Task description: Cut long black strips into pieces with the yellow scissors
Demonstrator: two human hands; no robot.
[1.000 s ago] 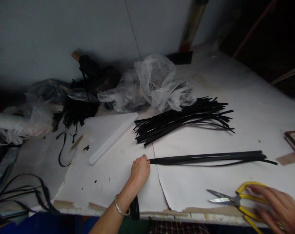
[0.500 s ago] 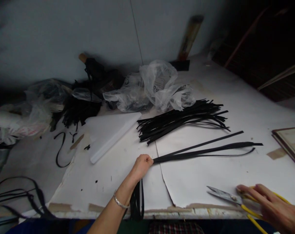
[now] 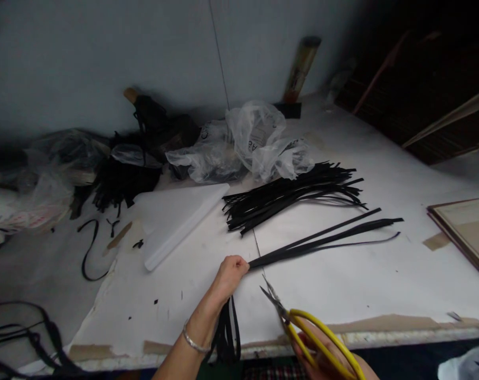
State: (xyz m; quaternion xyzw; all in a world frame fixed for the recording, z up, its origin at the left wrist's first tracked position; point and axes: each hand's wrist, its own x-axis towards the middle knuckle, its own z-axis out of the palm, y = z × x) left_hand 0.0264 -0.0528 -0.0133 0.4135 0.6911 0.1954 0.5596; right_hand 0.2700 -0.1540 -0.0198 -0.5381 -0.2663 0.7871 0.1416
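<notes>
My left hand (image 3: 232, 272) is closed around several flat black straps (image 3: 322, 238). They fan out to the right across the white table covering, and their other ends hang over the table's front edge below my wrist. In my right hand (image 3: 322, 348) is a pair of scissors (image 3: 287, 316) with yellow handles, partly hiding my fingers. The blades are a little apart and point up and left, just below and right of my left fist, not touching the straps. A thick pile of cut black straps (image 3: 290, 195) lies beyond the held ones.
Clear plastic bags (image 3: 255, 140) stand behind the pile. A folded white sheet (image 3: 184, 224) lies left of centre. Loose black straps (image 3: 29, 332) hang at the near left. A framed board (image 3: 467, 224) lies at the right edge, and a cardboard tube (image 3: 301, 68) leans on the wall.
My right hand has brought the scissors left from the right side, close to my left fist, turning the blades upward. The held straps' free ends have shifted slightly left and up.
</notes>
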